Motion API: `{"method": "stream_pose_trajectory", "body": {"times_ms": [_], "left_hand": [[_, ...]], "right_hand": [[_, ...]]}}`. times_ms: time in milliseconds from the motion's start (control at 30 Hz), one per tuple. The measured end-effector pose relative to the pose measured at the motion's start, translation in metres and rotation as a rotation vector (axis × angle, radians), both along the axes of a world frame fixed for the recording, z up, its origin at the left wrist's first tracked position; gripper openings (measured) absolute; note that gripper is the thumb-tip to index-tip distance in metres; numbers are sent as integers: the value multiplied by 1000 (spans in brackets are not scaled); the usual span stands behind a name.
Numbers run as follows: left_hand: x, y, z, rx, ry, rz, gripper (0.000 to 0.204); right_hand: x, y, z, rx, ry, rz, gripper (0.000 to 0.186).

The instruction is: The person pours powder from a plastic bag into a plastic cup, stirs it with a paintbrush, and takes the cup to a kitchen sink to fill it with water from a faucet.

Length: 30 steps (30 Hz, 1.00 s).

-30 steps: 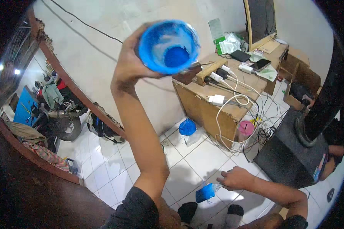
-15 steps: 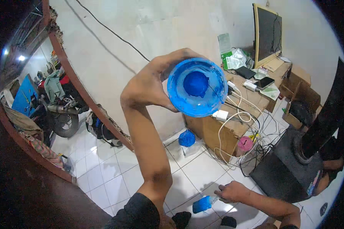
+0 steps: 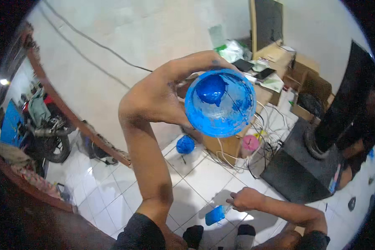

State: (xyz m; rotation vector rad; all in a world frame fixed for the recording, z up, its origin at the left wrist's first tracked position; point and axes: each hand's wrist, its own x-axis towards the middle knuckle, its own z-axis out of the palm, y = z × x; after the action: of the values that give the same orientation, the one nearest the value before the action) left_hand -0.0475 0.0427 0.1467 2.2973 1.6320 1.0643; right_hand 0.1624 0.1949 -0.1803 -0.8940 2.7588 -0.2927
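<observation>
Raised at upper centre, my left hand [image 3: 150, 100] grips a blue plastic tub [image 3: 241, 116], its open mouth turned toward me. Inside sits a glossy pool of blue paint [image 3: 210, 89], with smears over the bottom and wall. Low at centre right, my right hand [image 3: 246, 199] is closed on the thin handle of a paintbrush [image 3: 215, 215] with a blue-coated head, held above the tiles. My socked feet [image 3: 193, 236] show below it. On the floor near the wall lies a crumpled blue lump [image 3: 185, 144].
A wooden desk [image 3: 218, 148] holds a monitor [image 3: 266, 25], phones and cables, with a pink container [image 3: 250, 143] beside it. At right stand cardboard boxes [image 3: 308, 87], a black speaker box [image 3: 287, 175] and part of another person [image 3: 346, 179]. A motorbike [image 3: 50, 141] is beyond the left opening.
My left hand has moved down and right in the view with the tub. The paint inside now sits toward the upper rim. My right hand still holds the brush low.
</observation>
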Motion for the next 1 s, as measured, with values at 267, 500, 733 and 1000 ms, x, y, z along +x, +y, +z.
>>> {"method": "stream_pose_trajectory", "body": {"times_ms": [267,500,733,1000], "left_hand": [[34,64,-19,173,171,-96,73],[61,114,-40,349,76,-235,77],[76,128,-38,320,160,-217,90],[143,172,-73,77,-112,-34,86]], "right_hand": [[17,3,-6,-1,30,-29,23],[29,6,-3,12,103,1,20],[38,10,-2,-1,25,-53,15],[53,10,-24,-34,87,-43,10]]}}
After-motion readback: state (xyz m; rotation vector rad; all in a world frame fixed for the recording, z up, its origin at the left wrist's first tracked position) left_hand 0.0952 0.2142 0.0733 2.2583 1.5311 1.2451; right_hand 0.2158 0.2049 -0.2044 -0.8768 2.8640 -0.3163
